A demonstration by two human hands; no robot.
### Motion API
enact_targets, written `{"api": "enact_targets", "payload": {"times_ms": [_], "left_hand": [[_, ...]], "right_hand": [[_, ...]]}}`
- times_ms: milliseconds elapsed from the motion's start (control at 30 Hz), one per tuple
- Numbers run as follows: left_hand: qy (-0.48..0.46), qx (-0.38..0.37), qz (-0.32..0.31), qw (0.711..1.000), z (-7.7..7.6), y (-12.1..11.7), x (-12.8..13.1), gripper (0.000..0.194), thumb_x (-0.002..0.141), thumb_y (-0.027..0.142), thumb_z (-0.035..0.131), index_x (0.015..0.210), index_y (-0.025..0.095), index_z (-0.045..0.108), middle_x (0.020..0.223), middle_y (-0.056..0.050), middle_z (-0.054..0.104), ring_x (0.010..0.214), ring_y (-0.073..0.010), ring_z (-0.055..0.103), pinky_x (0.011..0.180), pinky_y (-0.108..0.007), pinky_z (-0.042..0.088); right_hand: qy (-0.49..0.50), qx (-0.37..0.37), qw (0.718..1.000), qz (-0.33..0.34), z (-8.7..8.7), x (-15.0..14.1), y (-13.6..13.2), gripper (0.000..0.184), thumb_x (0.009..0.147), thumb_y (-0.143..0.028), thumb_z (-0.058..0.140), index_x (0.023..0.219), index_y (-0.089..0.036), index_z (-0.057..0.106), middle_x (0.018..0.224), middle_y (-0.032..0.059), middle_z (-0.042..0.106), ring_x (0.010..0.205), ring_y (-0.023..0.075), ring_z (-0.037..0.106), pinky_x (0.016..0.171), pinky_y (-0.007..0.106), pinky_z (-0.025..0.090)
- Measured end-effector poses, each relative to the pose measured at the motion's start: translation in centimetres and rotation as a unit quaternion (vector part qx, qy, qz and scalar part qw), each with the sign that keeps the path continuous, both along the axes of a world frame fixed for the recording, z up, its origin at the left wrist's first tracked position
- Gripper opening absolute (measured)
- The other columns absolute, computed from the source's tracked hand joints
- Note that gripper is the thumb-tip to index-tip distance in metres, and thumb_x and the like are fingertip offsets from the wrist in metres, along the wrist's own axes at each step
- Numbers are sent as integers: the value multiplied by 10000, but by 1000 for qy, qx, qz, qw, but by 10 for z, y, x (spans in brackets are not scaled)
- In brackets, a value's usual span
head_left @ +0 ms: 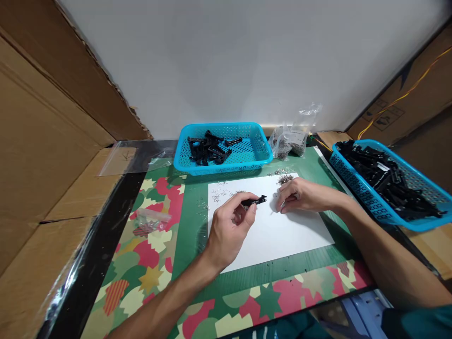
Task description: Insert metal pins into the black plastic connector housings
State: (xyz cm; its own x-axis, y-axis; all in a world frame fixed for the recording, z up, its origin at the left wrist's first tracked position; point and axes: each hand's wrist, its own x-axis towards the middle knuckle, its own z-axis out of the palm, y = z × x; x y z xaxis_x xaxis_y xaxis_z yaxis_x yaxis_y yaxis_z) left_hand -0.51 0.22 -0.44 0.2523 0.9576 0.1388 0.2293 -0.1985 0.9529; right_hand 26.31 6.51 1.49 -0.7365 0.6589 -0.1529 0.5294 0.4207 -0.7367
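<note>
My left hand [229, 228] is closed around a small, long black plastic part [260, 200], whose forked end points right past the fingertips. Over the white sheet [282, 242], my right hand [302, 195] has its fingertips pressed together; whatever is between them is too small or hidden to make out. Just behind that hand lies a dark pile of tiny metal pieces [285, 179]. More small wire-like metal pieces [219, 193] are scattered at the sheet's left edge, behind my left hand.
At the back stands a blue basket [257, 165] with several black parts [210, 148]. Another blue basket [381, 212], heaped with black parts [384, 176], stands at right. Plastic bags of metal pieces [291, 143] sit between them. Cardboard [42, 117] walls the left side.
</note>
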Motion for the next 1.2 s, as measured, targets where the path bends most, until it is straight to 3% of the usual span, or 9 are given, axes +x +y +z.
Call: {"api": "enact_targets", "payload": {"times_ms": [133, 333, 633, 833, 1000, 1200], "left_hand": [[9, -12, -3, 1000, 0, 1, 1, 236, 991, 369, 643, 1138, 207, 733, 981, -27, 725, 667, -102, 565, 564, -223, 410], [43, 28, -16, 999, 4, 1, 3, 216, 960, 319, 688, 1121, 218, 791, 967, -34, 720, 683, -101, 555, 590, -219, 429], [85, -27, -34, 995, -4, -3, 2, 399, 945, 440, 712, 1248, 193, 788, 607, 16, 643, 545, -108, 493, 521, -232, 400], [140, 35, -70, 987, -7, -5, 3, 388, 951, 367, 717, 1295, 191, 756, 870, -59, 800, 612, -138, 570, 547, -268, 442], [153, 78, -85, 981, -10, -6, 5, 354, 941, 314, 744, 1275, 198, 765, 893, -68, 812, 612, -153, 612, 563, -286, 457], [152, 55, -78, 984, -10, -7, 5, 375, 954, 354, 734, 1286, 181, 757, 853, -59, 798, 605, -138, 581, 572, -286, 427]], "right_hand": [[-24, 19, 1000, -1, 4, -2, -2, 109, 918, -253, 742, 937, -170, 810, 817, 35, 725, 699, 141, 577, 639, 267, 397], [-29, 4, 999, -32, 11, -5, -6, 103, 900, -240, 708, 917, -156, 766, 770, 13, 661, 650, 122, 503, 609, 262, 364], [58, -54, 978, -194, 6, -12, -9, 188, 844, -330, 733, 852, -141, 730, 594, -45, 498, 546, 95, 365, 517, 255, 267], [32, -49, 976, -209, 4, -23, -12, 132, 786, -249, 709, 799, -133, 772, 625, 8, 633, 559, 106, 453, 517, 252, 320], [53, -84, 964, -246, 2, -30, -14, 92, 711, -225, 721, 681, -139, 738, 607, 26, 665, 550, 112, 485, 490, 244, 328], [92, -124, 949, -275, -5, -30, -15, 133, 708, -249, 751, 634, -146, 708, 594, 17, 659, 543, 106, 491, 491, 241, 336]]}}
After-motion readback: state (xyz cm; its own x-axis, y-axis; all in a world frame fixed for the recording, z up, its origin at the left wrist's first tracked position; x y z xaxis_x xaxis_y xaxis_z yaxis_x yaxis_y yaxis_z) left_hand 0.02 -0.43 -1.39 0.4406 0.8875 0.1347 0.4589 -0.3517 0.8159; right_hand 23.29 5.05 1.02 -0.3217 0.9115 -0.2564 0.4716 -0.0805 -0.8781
